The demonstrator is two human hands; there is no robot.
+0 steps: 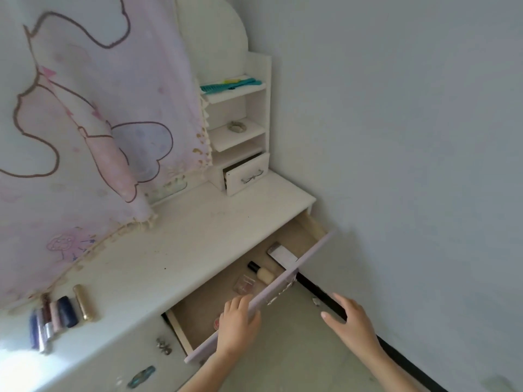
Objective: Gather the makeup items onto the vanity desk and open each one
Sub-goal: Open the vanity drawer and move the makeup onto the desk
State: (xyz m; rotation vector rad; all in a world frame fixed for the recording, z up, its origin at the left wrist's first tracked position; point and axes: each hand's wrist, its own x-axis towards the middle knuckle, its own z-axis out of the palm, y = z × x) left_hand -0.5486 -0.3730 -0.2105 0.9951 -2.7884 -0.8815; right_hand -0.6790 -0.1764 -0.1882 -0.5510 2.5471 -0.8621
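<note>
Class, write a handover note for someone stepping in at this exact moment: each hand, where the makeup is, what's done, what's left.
Left hand grips the top edge of the open drawer front. Right hand is open, holding nothing, right of the drawer.
On the desk: a row of tubes at the left, seemingly capped.
In the drawer: black-capped bottle, clear jar, flat compact.
Done: drawer open, tubes gathered.
Left: lift the drawer items onto the desk, open everything.

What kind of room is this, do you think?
Probably a bedroom corner: a white vanity desk with lipstick tubes on top, a foundation bottle in its open drawer, and combs on a shelf.
</note>
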